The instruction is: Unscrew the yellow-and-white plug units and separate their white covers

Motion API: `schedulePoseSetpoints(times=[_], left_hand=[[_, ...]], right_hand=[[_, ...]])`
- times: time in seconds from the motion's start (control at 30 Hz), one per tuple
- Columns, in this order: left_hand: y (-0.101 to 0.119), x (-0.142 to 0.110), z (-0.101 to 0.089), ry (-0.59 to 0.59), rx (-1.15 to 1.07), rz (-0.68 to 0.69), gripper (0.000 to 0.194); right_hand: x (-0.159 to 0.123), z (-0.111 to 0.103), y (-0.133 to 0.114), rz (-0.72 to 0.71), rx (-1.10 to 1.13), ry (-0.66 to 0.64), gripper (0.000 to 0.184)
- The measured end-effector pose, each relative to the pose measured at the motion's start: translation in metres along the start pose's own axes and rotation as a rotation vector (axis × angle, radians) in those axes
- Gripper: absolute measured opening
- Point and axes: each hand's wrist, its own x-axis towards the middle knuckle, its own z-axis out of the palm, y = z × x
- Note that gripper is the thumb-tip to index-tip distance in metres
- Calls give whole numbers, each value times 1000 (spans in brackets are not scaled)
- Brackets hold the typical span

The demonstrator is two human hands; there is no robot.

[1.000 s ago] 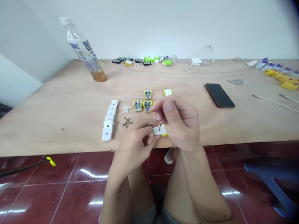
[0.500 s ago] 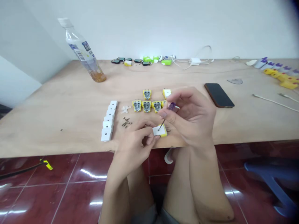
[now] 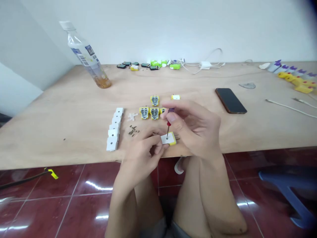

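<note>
My left hand [image 3: 143,152] pinches a small yellow plug with a white cover [image 3: 169,139] flat on the table near its front edge. My right hand [image 3: 195,129] is closed round a small screwdriver [image 3: 168,127] with a red and purple handle, held nearly upright, tip in the hole of the white cover. Just behind lie several open yellow plug halves [image 3: 149,112] with grey insides. To the left sit a little heap of screws [image 3: 132,131], some small white pieces [image 3: 132,116] and a row of white covers [image 3: 114,131].
A black phone [image 3: 230,100] lies to the right. A plastic bottle [image 3: 86,57] stands at the back left. Green and black small parts [image 3: 151,64] and a white cable [image 3: 205,63] line the far edge. Yellow and purple pieces [image 3: 297,79] sit far right. A blue stool [image 3: 289,191] stands on the red floor.
My right hand has swung the screwdriver from a slant to nearly upright over the white cover. The left hand has kept its hold on the plug.
</note>
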Motion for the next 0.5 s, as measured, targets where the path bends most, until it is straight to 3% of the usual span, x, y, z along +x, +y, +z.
schedulePoseSetpoints(times=[0.1, 0.27, 0.5], left_hand=[[0, 0, 0, 3, -1, -2, 41], [0, -1, 0, 16, 2, 24, 41], [-1, -1, 1, 9, 9, 22, 41]], right_hand=[[0, -1, 0, -44, -68, -3, 23], [-3, -6, -7, 21, -142, -92, 36], [-4, -8, -12, -60, -179, -97, 43]])
